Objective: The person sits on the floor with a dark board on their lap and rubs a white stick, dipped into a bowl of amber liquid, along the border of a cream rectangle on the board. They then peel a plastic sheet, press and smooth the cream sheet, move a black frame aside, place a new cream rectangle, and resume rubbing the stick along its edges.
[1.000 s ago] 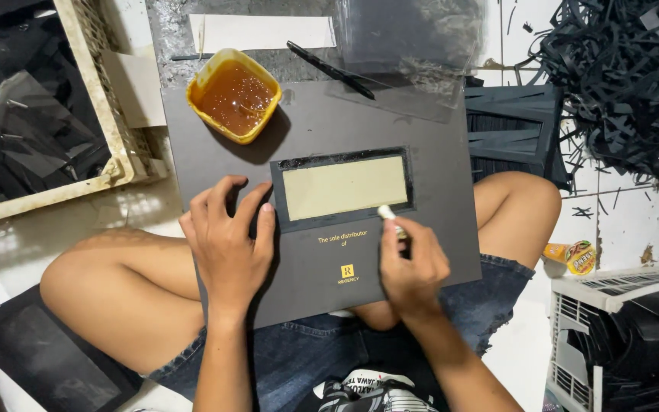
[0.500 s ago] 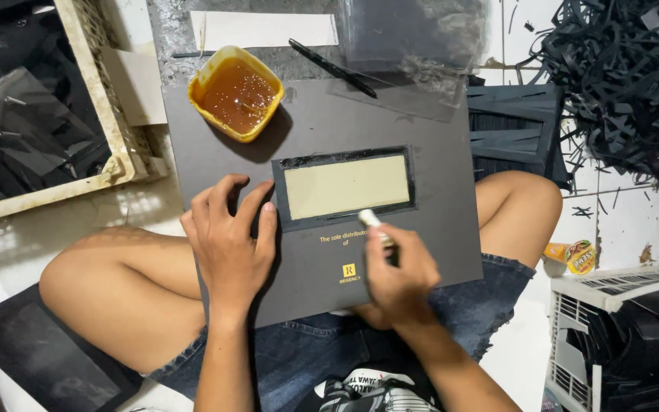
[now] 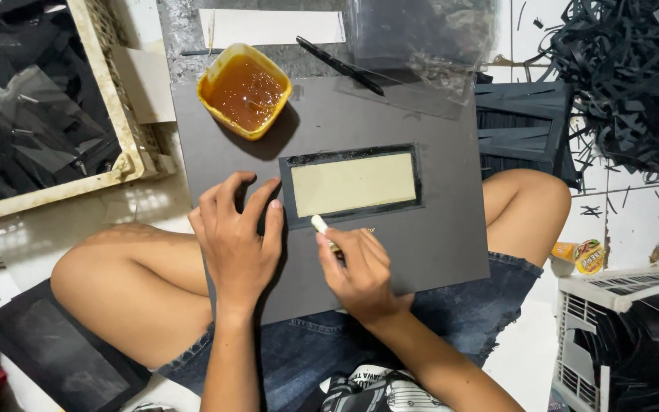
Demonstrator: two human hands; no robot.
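Note:
A dark grey card sheet (image 3: 436, 229) with a rectangular window lies across my lap. Through the window shows a pale cream panel (image 3: 352, 183), its frame glossy and wet. My left hand (image 3: 236, 233) presses flat on the card just left of the window. My right hand (image 3: 356, 268) grips a small white-tipped brush (image 3: 320, 225), whose tip touches the lower left corner of the window frame. A yellow tub of amber glue (image 3: 244, 90) sits on the card's top left corner.
A cream plastic crate (image 3: 120, 133) with black sheets and clear film stands at the left. A black stick (image 3: 339, 65) and clear plastic lie beyond the card. Tangled black strips (image 3: 619, 84) pile at the top right; a white crate (image 3: 619, 336) sits at the lower right.
My right hand has slid the brush leftward along the lower edge of the window, from its right end to its left corner. My left hand has stayed put.

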